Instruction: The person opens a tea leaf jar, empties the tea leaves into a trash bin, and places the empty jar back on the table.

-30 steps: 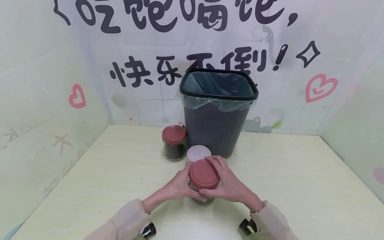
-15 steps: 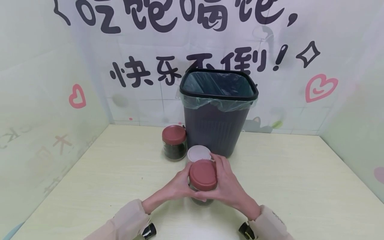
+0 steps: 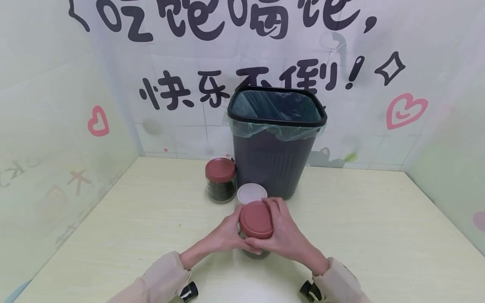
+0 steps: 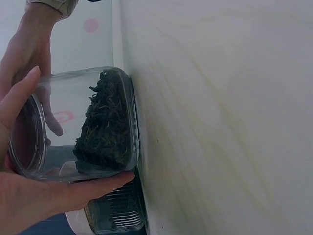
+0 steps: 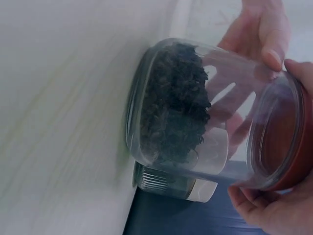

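A clear glass jar [image 5: 171, 103] with a red lid [image 3: 257, 219] stands on the table, holding dark, dried leaf-like pieces in its lower part. My left hand [image 3: 226, 234] grips the jar's glass body from the left. My right hand [image 3: 285, 236] grips the red lid from the right, thumb in front and fingers around its far side. In the right wrist view, the right fingers [image 5: 252, 208] curl at the lid's rim. The lid sits on the jar's mouth; whether it is loose, I cannot tell.
Just behind stands a jar with a whitish lid [image 3: 251, 193], partly hidden. A second red-lidded jar [image 3: 220, 180] with dark contents stands further back left, beside a dark, bag-lined trash bin [image 3: 270, 162]. Printed walls enclose the pale table [image 3: 360, 219].
My right hand has shifted around the lid, its fingers and wrist changing angle. The left hand and the jar have stayed in place.
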The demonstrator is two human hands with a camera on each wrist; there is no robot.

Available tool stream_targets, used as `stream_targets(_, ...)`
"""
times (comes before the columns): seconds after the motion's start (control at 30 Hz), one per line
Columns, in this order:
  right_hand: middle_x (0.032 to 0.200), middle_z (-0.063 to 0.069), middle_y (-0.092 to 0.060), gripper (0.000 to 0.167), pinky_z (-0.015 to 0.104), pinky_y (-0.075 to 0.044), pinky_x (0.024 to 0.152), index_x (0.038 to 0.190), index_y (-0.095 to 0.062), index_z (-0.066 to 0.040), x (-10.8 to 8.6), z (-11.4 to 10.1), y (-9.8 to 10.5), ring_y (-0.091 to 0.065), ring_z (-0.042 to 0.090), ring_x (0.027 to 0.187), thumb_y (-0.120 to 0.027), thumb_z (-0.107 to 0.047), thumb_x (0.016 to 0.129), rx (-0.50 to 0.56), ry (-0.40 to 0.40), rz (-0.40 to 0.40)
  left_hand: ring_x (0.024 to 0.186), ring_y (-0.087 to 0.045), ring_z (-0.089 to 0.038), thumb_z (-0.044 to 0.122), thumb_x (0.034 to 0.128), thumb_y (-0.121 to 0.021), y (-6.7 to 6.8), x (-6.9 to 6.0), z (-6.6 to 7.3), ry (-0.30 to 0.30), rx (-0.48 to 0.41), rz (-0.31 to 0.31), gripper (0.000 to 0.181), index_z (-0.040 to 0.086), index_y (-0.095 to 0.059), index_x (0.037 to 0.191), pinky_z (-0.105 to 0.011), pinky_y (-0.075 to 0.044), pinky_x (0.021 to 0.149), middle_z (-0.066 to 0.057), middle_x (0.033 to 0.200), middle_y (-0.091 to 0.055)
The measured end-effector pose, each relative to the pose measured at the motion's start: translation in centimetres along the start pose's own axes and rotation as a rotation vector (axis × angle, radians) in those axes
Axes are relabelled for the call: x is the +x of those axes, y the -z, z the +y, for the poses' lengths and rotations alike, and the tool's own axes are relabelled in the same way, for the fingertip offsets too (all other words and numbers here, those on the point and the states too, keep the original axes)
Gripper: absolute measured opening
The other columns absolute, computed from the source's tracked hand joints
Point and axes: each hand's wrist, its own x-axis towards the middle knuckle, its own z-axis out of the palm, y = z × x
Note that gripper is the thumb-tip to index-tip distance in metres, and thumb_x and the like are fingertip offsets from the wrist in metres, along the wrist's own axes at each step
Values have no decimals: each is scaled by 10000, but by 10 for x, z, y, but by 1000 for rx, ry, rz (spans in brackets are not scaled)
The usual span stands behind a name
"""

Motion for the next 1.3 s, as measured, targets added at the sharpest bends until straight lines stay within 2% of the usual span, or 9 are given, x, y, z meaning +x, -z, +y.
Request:
stream_targets(0.17, 1201, 73, -386, 855, 342, -471, 810, 1295, -346, 17, 2, 2, 8, -458, 163, 1026, -768, -355, 652, 93, 6, -98, 1138, -445, -172, 183, 579, -834, 1, 0, 2, 13, -18, -9, 890, 62, -306, 1285, -361, -385, 937, -43, 1229, -482)
stream_targets(0.3, 1190, 81, -404, 823, 355, -462, 820, 1292, -333, 27, 5, 6, 14, -480, 182, 1013, -760, -319, 678, 130, 60, -152, 1136, -444, -165, 181, 581, -832, 2, 0, 1, 15, -24, -21, 885, 68, -308, 1285, -365, -377, 942, -31, 1224, -487)
stream_targets(0.43, 1198, 74, -410, 810, 352, -458, 832, 1302, -320, 17, 7, 10, 17, -485, 186, 1017, -748, -304, 694, 158, 75, -201, 1141, -440, -162, 181, 578, -833, 2, 0, 1, 14, -30, -28, 894, 73, -305, 1291, -376, -361, 954, -23, 1223, -487)
stream_targets(0.67, 1224, 29, -406, 807, 352, -450, 858, 1333, -306, -37, 10, 13, 21, -465, 161, 1055, -741, -279, 697, 215, 45, -263, 1147, -436, -166, 182, 586, -830, 2, 1, 0, 9, -40, -36, 910, 84, -287, 1308, -392, -352, 958, -21, 1227, -483)
stream_targets(1.0, 1272, 37, -386, 825, 382, -414, 901, 1365, -271, -49, 14, 16, 27, -430, 178, 1102, -732, -239, 707, 285, 70, -345, 1141, -441, -157, 181, 594, -826, 3, 1, -1, 3, -44, -54, 908, 90, -283, 1316, -378, -359, 958, -13, 1235, -473)
stream_targets(1.17, 1280, 29, -379, 832, 408, -388, 919, 1376, -260, -70, 16, 17, 30, -404, 183, 1124, -729, -249, 712, 288, 72, -385, 1143, -440, -153, 184, 590, -829, 3, 1, -1, 3, -44, -50, 924, 102, -276, 1326, -381, -353, 960, -8, 1237, -474)
stream_targets(1.3, 1289, 36, -362, 826, 404, -385, 921, 1374, -261, -65, 16, 18, 31, -399, 187, 1125, -721, -270, 719, 251, 93, -398, 1149, -439, -153, 182, 588, -830, 3, 1, -1, 3, -39, -49, 936, 105, -268, 1333, -384, -346, 965, -9, 1241, -474)
